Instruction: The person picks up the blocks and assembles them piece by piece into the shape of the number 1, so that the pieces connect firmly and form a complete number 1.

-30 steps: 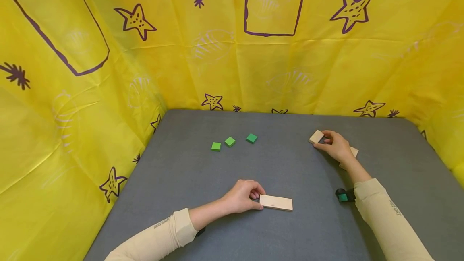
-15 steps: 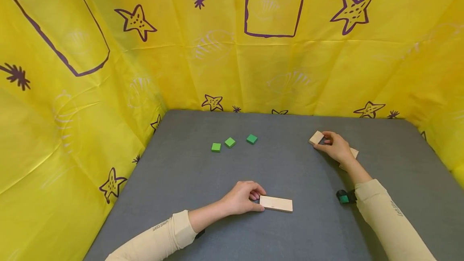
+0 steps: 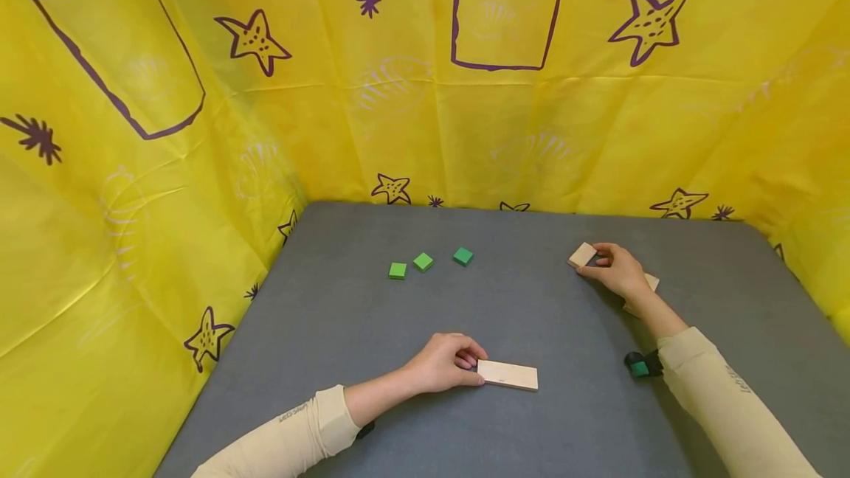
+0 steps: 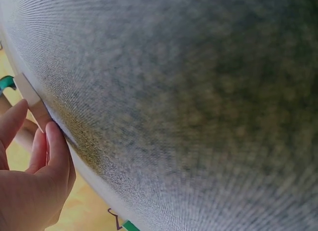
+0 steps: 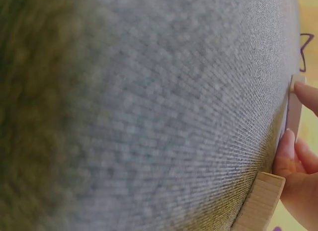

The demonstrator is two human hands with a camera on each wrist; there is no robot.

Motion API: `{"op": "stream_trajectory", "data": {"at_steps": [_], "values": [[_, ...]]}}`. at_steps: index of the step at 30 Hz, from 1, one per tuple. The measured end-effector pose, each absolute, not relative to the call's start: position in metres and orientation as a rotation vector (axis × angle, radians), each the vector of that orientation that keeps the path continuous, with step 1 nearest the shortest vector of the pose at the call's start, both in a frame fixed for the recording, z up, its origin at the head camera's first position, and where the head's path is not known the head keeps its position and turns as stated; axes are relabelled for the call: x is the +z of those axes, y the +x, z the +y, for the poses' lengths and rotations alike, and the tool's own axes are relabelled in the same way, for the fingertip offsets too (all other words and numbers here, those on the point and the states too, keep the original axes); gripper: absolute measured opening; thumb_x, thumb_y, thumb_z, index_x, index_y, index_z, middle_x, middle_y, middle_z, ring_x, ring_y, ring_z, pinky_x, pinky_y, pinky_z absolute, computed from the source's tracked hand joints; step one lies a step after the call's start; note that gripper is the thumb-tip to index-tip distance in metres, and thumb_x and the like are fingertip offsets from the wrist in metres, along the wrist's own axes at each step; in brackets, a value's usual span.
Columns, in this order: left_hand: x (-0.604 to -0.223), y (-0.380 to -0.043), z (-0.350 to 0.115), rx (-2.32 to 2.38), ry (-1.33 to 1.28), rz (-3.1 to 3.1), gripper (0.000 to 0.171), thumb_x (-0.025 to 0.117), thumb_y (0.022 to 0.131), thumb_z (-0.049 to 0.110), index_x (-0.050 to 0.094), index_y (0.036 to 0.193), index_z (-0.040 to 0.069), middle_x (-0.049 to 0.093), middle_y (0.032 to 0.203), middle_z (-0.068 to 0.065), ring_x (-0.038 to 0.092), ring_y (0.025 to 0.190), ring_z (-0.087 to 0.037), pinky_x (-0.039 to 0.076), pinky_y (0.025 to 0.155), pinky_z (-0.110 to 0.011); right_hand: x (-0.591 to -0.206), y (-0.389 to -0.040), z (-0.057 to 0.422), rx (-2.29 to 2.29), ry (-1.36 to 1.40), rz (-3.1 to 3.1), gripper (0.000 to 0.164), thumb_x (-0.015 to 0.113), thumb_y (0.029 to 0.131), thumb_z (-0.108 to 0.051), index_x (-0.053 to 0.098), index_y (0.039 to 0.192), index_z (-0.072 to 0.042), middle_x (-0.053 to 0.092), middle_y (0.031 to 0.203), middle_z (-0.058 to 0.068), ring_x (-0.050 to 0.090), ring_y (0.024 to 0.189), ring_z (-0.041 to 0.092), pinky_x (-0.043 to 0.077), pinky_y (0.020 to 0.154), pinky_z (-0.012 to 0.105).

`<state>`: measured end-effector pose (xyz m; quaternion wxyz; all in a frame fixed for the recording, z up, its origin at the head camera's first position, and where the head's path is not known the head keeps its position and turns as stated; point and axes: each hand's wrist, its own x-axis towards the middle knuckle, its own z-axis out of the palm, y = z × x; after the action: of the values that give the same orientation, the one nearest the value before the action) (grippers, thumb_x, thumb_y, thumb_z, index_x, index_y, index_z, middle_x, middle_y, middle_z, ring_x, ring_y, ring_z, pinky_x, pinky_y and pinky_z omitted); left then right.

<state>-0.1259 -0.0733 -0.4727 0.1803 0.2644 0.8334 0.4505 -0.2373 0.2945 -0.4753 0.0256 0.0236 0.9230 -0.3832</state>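
Note:
With thumb and fingers, my left hand (image 3: pixel 441 364) pinches the left end of a long, pale wooden block (image 3: pixel 511 375) lying flat on the grey table. That same wooden block (image 4: pixel 31 99) appears at the fingertips in the left wrist view. Farther back on the right, my right hand (image 3: pixel 616 269) pinches a shorter-looking pale wooden block (image 3: pixel 582 254) by its near right side. In the right wrist view, thumb and fingers sit along this block (image 5: pixel 295 112). Another wooden block (image 3: pixel 651 282) lies beneath the right wrist, partly hidden by it.
Toward the back left of the grey table (image 3: pixel 332 330) lie two light green square tiles (image 3: pixel 397 271) and one darker green tile (image 3: pixel 463 256). A yellow patterned cloth (image 3: pixel 398 124) hangs around the table's back and sides. A black wrist camera (image 3: pixel 640 366) hangs at the right sleeve.
Both hands keep their grips and the blocks stay in place. The head view shifts very slightly.

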Motion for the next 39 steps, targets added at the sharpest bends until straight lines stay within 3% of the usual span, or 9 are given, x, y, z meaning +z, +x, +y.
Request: {"op": "stream_trajectory", "data": {"at_steps": [22,25,31,35,39], "values": [[-0.473,-0.125,-0.074,1.275,0.732,2.352,0.025,0.083,0.075,0.003,0.072,0.098,0.003,0.064,0.085,0.001,0.061,0.076,-0.002,0.052,0.072,-0.014,-0.474,-0.224,0.289,-1.380,0.119,2.701,0.081,0.072,0.089,-0.034,0.032,0.144,0.009,0.039,0.140,0.032,0.043,0.123,0.043,0.040,0.097,0.050],[-0.473,-0.125,-0.074,1.276,0.733,2.350,0.025,0.083,0.076,0.002,0.071,0.098,0.002,0.064,0.086,0.001,0.060,0.076,-0.002,0.051,0.072,-0.014,-0.475,-0.222,0.287,-1.422,0.117,2.669,0.081,0.072,0.089,-0.034,0.031,0.144,0.010,0.038,0.140,0.032,0.043,0.123,0.042,0.042,0.094,0.043],[-0.472,-0.124,-0.074,1.289,0.728,2.340,0.025,0.082,0.076,0.002,0.071,0.098,0.002,0.064,0.086,0.000,0.060,0.077,-0.003,0.052,0.072,-0.014,-0.476,-0.217,0.282,-1.514,0.113,2.619,0.079,0.073,0.089,-0.031,0.032,0.143,0.010,0.040,0.138,0.031,0.045,0.121,0.040,0.042,0.077,0.013],[-0.472,-0.124,-0.074,1.303,0.742,2.338,0.025,0.082,0.075,0.001,0.071,0.097,0.001,0.064,0.087,-0.002,0.061,0.078,-0.006,0.052,0.072,-0.015,-0.477,-0.213,0.278,-1.580,0.106,2.578,0.076,0.073,0.089,-0.026,0.033,0.142,0.011,0.041,0.136,0.031,0.047,0.117,0.036,0.041,0.074,0.008],[-0.471,-0.124,-0.074,1.318,0.749,2.333,0.025,0.083,0.074,0.001,0.071,0.097,0.001,0.064,0.087,-0.004,0.063,0.078,-0.009,0.052,0.072,-0.016,-0.476,-0.208,0.273,-1.618,0.094,2.536,0.075,0.073,0.089,-0.024,0.033,0.143,0.010,0.042,0.135,0.029,0.049,0.109,0.021,0.042,0.076,0.009]]}}
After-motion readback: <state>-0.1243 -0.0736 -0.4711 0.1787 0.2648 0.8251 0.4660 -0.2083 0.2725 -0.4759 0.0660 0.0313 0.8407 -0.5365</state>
